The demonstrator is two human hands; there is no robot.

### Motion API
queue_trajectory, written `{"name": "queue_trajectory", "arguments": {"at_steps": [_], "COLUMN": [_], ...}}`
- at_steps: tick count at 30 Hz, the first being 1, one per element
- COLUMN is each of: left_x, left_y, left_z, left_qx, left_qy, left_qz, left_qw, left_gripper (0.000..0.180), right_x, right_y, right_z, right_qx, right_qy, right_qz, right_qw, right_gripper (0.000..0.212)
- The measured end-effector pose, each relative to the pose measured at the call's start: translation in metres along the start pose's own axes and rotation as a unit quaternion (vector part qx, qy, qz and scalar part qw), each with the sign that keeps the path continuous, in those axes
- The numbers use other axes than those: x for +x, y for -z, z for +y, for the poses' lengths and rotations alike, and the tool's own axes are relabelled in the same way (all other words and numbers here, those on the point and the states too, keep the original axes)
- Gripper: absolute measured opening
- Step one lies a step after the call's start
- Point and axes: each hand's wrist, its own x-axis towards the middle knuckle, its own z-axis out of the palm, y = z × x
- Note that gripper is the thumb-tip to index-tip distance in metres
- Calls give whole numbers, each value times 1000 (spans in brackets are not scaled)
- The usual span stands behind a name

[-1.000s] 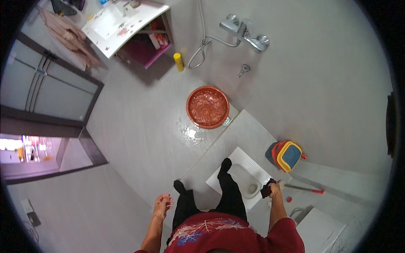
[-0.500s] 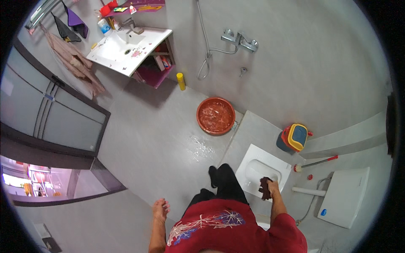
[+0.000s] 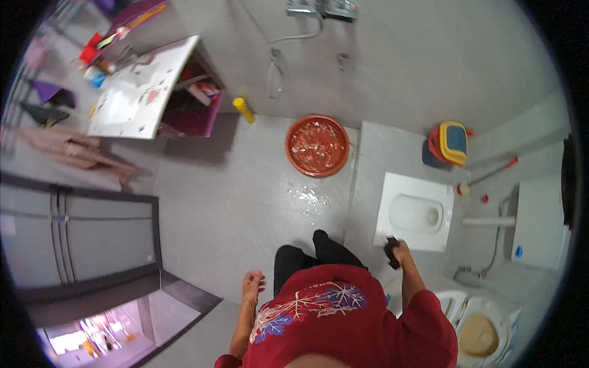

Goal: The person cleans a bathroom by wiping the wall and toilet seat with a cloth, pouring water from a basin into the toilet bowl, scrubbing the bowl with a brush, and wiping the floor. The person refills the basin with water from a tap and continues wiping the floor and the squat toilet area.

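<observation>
My right hand (image 3: 402,253) is closed on a dark brown cloth (image 3: 391,251), bunched up and hanging beside the near left corner of the white squat toilet (image 3: 385,211). My left hand (image 3: 253,284) hangs at my left side, its fingers loosely curled and apart, with nothing in it. Ahead on the grey floor stands a round reddish-brown basin (image 3: 291,161) with water in it. A wet patch (image 3: 307,197) glistens on the floor between the basin and my feet.
A yellow cylinder (image 3: 243,110) stands by the wall, near the washbasin counter (image 3: 169,67). Right of the basin, a raised step carries the toilet and a lidded bin (image 3: 453,144). A white tub-like appliance (image 3: 457,306) stands at lower right. The door (image 3: 104,230) is at left.
My view and body have turned right, so the room has shifted. My right hand, still holding the cloth, is now at the toilet's near edge instead of over it. The appliance has come into view.
</observation>
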Motion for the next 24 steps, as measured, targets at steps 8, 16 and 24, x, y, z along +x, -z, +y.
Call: {"name": "queue_trajectory", "arguments": {"at_steps": [8, 16, 24], "left_x": [98, 155, 156], "left_y": [32, 132, 112], "left_z": [-12, 24, 74], "left_qx": [627, 401, 514], "left_qy": [-152, -12, 152], "left_qz": [-160, -418, -478], "left_qw": [747, 815, 696], "left_gripper": [32, 23, 21], "right_x": [-64, -92, -25], "right_y": [-89, -120, -74], "right_z": [-119, -93, -101], "right_qx": [99, -61, 164], "right_qy": [74, 6, 70], "right_qz": [35, 239, 334], "right_qw": [992, 969, 926], "right_gripper": [35, 41, 39]}}
